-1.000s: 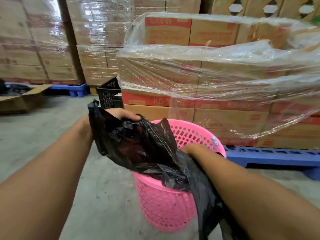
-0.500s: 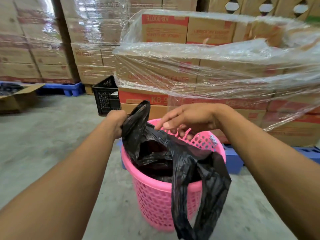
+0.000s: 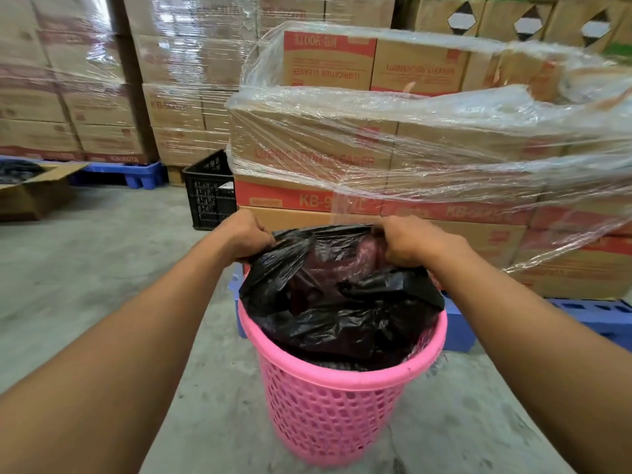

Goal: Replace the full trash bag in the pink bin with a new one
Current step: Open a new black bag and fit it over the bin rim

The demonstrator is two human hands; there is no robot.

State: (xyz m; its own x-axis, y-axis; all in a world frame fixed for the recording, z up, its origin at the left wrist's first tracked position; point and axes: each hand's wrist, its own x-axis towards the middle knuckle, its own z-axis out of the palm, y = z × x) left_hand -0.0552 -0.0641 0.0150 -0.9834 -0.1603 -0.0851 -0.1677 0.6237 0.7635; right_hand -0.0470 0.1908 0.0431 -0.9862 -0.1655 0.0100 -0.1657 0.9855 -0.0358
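Note:
A pink perforated bin (image 3: 328, 405) stands on the concrete floor in front of me. A black trash bag (image 3: 342, 302) sits inside it, its mouth held up above the far rim. My left hand (image 3: 244, 236) grips the bag's edge at the far left. My right hand (image 3: 412, 239) grips the edge at the far right. The bag's mouth is stretched open between both hands, and its crumpled body fills the top of the bin. What lies deeper in the bin is hidden.
Stretch-wrapped cartons (image 3: 410, 148) on a blue pallet (image 3: 581, 313) stand right behind the bin. A black crate (image 3: 210, 191) sits to the left of them. An open cardboard box (image 3: 30, 193) lies at the far left, with more wrapped stacks behind.
The bag hung partly outside the bin's front before; now it is inside. My right hand has taken hold of the far right edge, and both hands spread the mouth apart.

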